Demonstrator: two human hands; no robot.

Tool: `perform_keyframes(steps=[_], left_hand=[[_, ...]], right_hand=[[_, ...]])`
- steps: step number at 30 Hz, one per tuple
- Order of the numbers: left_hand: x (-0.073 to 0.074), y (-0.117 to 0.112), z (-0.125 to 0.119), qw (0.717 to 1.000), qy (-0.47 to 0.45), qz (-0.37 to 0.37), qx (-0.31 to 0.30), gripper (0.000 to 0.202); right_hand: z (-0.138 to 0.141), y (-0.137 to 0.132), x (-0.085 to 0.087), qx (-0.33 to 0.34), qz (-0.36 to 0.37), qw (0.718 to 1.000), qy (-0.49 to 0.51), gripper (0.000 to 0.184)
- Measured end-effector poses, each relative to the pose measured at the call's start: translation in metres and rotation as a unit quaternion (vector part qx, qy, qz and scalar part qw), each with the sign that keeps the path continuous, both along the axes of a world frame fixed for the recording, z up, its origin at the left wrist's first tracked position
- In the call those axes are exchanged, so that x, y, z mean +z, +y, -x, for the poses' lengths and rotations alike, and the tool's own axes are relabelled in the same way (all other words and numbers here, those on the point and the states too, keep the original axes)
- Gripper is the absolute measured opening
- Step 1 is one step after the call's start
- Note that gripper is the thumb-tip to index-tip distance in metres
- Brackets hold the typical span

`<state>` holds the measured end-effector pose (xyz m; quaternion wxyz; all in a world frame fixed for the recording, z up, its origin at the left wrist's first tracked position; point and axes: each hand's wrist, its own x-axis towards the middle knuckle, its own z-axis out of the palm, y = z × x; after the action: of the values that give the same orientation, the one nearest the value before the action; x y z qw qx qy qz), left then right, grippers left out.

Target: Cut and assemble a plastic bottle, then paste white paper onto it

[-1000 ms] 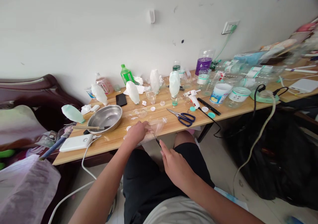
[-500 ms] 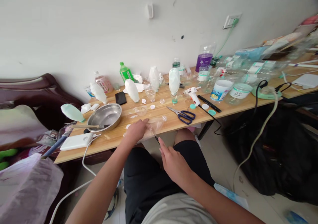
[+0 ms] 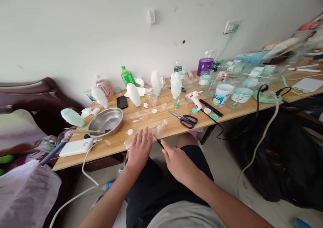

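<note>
My left hand (image 3: 139,147) is near the front edge of the wooden table (image 3: 176,125), fingers stretched and slightly apart, just below a crumpled clear plastic bottle (image 3: 153,132) that lies on the table edge. It holds nothing I can see. My right hand (image 3: 176,162) hovers over my lap, fingers pinched on a thin dark tool (image 3: 158,141) whose tip points up-left toward the bottle. Blue-handled scissors (image 3: 185,118) lie on the table to the right of the bottle.
A steel bowl (image 3: 106,120) with a brush, a white power bank (image 3: 75,147), a phone (image 3: 122,102), a glue gun (image 3: 194,98), several white-wrapped bottles, caps and tubs crowd the table. Cables hang off the front edge. A dark chair stands left, a black bag right.
My left hand has let go of the clear bottle and drawn back toward me, fingers now spread. The right hand with the dark tool stays almost in place.
</note>
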<state>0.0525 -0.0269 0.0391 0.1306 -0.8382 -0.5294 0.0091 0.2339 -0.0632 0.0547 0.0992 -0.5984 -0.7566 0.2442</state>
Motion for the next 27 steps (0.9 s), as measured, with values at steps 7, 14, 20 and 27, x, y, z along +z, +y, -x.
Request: perform_keyframes(steps=[7, 14, 20, 27], left_hand=[[-0.004, 0.017, 0.005, 0.999, -0.017, 0.018, -0.025, 0.05], [-0.006, 0.016, 0.005, 0.999, -0.02, 0.035, -0.02, 0.046], [-0.006, 0.018, 0.005, 0.998, -0.03, 0.045, -0.018, 0.046], [-0.004, 0.025, 0.009, 0.998, -0.031, 0.054, -0.019, 0.047]], right_hand=[[-0.001, 0.009, 0.014, 0.01, -0.009, 1.0, -0.018, 0.049], [0.001, -0.006, 0.01, -0.001, 0.002, 0.999, -0.04, 0.049], [0.004, -0.012, -0.003, -0.005, -0.01, 0.999, -0.053, 0.05], [0.014, -0.006, -0.02, -0.012, -0.051, 0.995, -0.08, 0.051]])
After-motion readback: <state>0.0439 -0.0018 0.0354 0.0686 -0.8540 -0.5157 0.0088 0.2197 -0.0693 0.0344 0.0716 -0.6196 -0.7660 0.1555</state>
